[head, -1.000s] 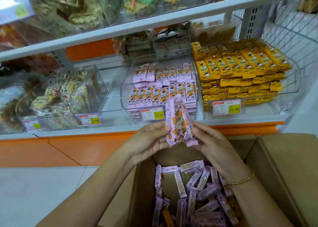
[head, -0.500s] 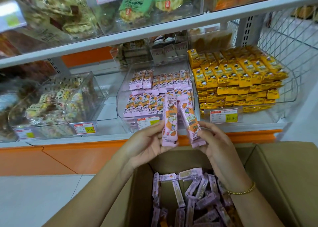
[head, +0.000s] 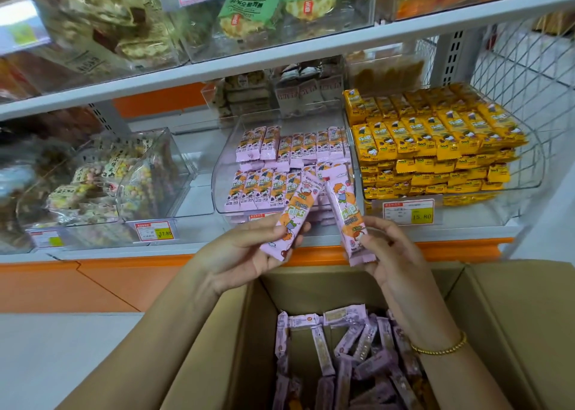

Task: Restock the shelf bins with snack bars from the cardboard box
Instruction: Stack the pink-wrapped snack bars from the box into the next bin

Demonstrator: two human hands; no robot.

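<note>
I'm gripping a bar [head: 291, 219] in my left hand [head: 245, 254] and a second bar [head: 347, 219] in my right hand [head: 395, 254], just in front of the partly filled bin [head: 222, 173], with plenty lying in the box [head: 497, 313] below, so restocking is looking far from finished

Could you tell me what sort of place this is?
Most likely a shop's snack aisle: clear bins of wrapped snack bars, price tags on the shelf edge, and an open cardboard box of stock.
</note>
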